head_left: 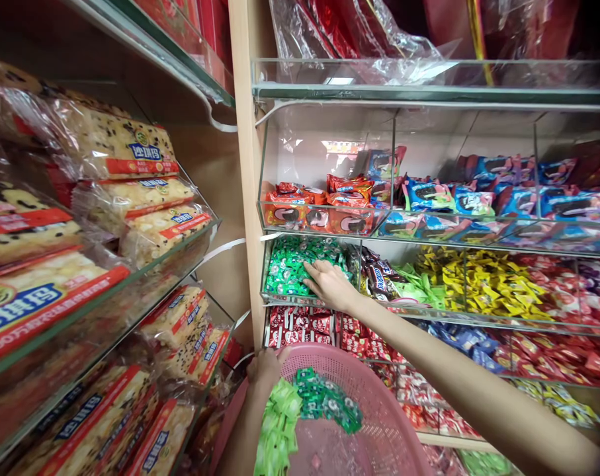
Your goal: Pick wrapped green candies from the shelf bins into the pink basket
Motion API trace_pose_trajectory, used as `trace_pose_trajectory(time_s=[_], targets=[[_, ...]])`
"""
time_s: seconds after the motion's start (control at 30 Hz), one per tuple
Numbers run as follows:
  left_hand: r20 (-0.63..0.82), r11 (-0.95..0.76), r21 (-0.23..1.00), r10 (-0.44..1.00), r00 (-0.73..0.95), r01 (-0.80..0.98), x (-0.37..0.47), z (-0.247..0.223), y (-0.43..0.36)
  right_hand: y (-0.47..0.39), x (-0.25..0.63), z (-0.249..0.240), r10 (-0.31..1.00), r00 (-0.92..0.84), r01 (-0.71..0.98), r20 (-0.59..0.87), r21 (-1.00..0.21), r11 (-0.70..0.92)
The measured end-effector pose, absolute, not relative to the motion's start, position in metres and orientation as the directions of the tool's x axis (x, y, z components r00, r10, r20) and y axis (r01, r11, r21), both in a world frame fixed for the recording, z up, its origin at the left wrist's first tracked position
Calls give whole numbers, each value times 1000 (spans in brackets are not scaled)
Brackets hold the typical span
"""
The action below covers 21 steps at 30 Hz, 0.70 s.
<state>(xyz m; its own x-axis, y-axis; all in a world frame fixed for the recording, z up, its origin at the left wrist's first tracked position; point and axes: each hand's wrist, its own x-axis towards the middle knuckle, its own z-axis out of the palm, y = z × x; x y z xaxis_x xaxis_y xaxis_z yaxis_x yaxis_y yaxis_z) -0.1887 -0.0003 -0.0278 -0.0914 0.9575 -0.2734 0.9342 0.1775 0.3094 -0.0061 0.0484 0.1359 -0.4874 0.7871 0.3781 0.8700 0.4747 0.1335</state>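
Observation:
My left hand (266, 367) is closed on the rim of a pink plastic basket (396, 403) below the shelves. Inside the basket lie a pile of dark green wrapped candies (324, 400) and a heap of light green packets (280, 423), partly behind my left forearm. My right hand (329, 283) reaches over the front of a clear shelf bin (280, 299) filled with green wrapped candies (300, 261). Its fingers are stretched out and touch the candies. I see nothing held in them.
Sesame-topped pastry packs (126, 142) fill glass shelves on the left. A wooden post (247, 165) divides the two racks. Neighbouring bins hold yellow candies (488, 277) and Snickers bars (379, 274). Above are blue cookie packs (431, 196); red-and-white packets (300, 327) lie below.

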Motion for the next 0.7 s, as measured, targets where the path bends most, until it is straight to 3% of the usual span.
trace_pose_trajectory(time_s=[0.3, 0.53, 0.6, 0.7], targets=[[-267, 164, 314, 961, -79, 935, -189, -27, -1, 50, -9, 138, 778, -472, 840, 413, -55, 539], [-258, 169, 315, 962, -87, 934, -188, -30, 1, 6, -9, 149, 623, -449, 700, 641, -182, 691], [-259, 174, 318, 962, -91, 932, -188, -32, 1, -17, -9, 139, 592, -505, 652, 628, -172, 739], [-264, 181, 323, 960, -96, 929, -188, -33, 1, -41, -4, 101, 632, -606, 662, 483, -136, 737]])
